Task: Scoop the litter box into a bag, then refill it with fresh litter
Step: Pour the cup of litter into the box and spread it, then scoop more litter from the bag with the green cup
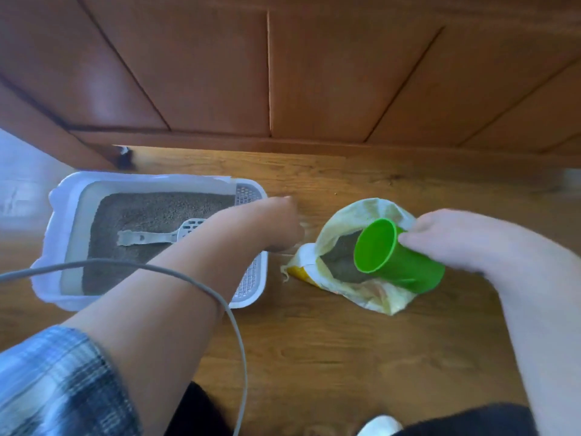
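Observation:
A white litter box (59, 215) holding grey litter sits on the wooden floor at the left. A grey slotted scoop (151, 236) lies on the litter inside it. To its right an opened yellow litter bag (371, 297) shows grey litter within. My right hand (456, 237) grips a green plastic cup (399, 259), tilted on its side with its mouth facing the bag's opening. My left hand (276, 225) reaches over the box's right rim toward the bag's left edge; its fingers are curled downward, and whether they hold anything is hidden.
A brown wooden cabinet (283, 73) rises just behind the box and bag. A grey cable (232, 325) loops over my left forearm. A white wall (19, 184) stands at the far left. My knees and a white shoe tip (380, 426) show at the bottom edge.

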### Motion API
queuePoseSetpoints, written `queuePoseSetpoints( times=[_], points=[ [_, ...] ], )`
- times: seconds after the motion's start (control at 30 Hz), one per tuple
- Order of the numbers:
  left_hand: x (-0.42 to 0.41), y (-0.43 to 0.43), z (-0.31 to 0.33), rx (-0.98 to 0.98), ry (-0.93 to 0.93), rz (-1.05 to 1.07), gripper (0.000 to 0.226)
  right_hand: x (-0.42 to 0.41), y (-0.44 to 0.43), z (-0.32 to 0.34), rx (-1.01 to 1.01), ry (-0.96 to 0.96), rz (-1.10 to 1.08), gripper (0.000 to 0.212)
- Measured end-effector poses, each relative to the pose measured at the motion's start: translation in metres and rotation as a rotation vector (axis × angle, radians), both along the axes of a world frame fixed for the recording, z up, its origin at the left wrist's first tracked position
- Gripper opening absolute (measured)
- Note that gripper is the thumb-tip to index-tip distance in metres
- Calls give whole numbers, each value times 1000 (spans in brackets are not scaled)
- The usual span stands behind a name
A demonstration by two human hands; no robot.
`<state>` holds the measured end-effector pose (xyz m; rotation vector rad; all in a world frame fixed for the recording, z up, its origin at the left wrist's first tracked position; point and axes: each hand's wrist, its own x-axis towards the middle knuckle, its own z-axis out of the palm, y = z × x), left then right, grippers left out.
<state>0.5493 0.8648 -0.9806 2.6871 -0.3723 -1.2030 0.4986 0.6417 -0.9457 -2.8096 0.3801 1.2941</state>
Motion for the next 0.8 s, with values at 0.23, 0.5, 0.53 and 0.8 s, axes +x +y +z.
queuePoseSetpoints(
  times=[0.23,0.5,0.53,0.8],
  points=[
    [-33,-49,-34,20,166,-108,53,-4,20,-36,-4,78,34,33],
    [-26,-54,-36,262,116,-290,29,-13,38,-91,-118,21,-66,25],
    [-24,-54,-35,254,96,-344,30,-18,38,-99,-141,5,-18,22],
    [-21,-56,-52,164,34,-166,20,-18,45,-147,-158,-152,52,11]
  ],
)
